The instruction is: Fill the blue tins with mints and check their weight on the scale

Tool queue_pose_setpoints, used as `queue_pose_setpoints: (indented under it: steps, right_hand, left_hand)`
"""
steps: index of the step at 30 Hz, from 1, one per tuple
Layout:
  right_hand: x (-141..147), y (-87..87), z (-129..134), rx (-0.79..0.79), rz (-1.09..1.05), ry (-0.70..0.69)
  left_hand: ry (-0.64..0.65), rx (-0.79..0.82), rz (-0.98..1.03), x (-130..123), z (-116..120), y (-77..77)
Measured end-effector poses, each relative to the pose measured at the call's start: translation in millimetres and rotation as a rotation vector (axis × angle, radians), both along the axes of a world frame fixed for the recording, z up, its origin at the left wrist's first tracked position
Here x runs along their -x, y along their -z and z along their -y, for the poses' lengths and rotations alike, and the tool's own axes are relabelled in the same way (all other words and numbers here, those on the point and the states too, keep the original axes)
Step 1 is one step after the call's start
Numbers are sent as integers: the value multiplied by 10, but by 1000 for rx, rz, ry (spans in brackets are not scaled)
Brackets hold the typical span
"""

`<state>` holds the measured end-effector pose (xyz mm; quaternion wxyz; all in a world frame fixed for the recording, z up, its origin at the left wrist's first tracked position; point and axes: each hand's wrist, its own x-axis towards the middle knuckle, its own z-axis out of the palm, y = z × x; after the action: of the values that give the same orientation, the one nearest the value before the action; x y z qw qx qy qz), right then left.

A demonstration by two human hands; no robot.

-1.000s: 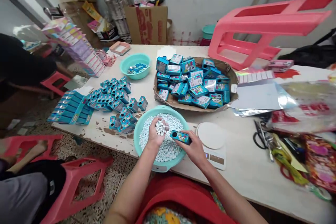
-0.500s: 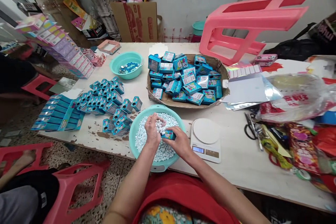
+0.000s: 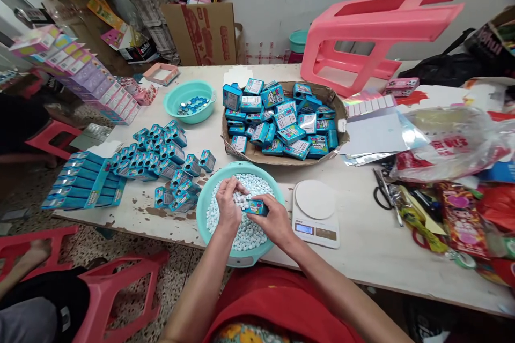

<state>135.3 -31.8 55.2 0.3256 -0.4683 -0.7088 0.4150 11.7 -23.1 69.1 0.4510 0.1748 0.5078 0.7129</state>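
Note:
A teal basin (image 3: pixel 207 182) full of small white candies (image 3: pixel 249 238) stands at the table's front edge. Over it, my right hand (image 3: pixel 276 220) grips a small blue box (image 3: pixel 256 207) between thumb and fingers. My left hand (image 3: pixel 230 203) is curled around some white candies, just left of the box's end. Right of the basin is a white scale (image 3: pixel 316 201) with nothing on its plate. Several blue boxes (image 3: pixel 285 118) fill a cardboard tray (image 3: pixel 265 157) behind the basin. More small blue boxes (image 3: pixel 161 147) stand at the left, their round holes showing.
A second teal basin (image 3: pixel 189 102) holds small round blue and silver pieces. Long blue boxes (image 3: pixel 82 182) lie far left, near stacked pastel boxes (image 3: pixel 96 83). A pink stool (image 3: pixel 370 32) rests on the table behind. Scissors (image 3: pixel 382 190) and plastic bags (image 3: pixel 446 142) lie right. A person sits lower left.
My left hand has shifted slightly left, opening a small gap between its fingertips and the box. The box stays in my right hand. The whole view has shifted a little.

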Motion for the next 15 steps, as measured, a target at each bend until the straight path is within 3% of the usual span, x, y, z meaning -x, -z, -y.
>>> queue_pose_setpoints:
  steps: [9,15]
  right_hand:
    - [-37,-35,-13,19,2,33]
    - [13,11,-13,17,-25,5]
  left_hand:
    - [-11,4,-29,-41,-18,-58]
    - [65,16,4,-79,-18,-60]
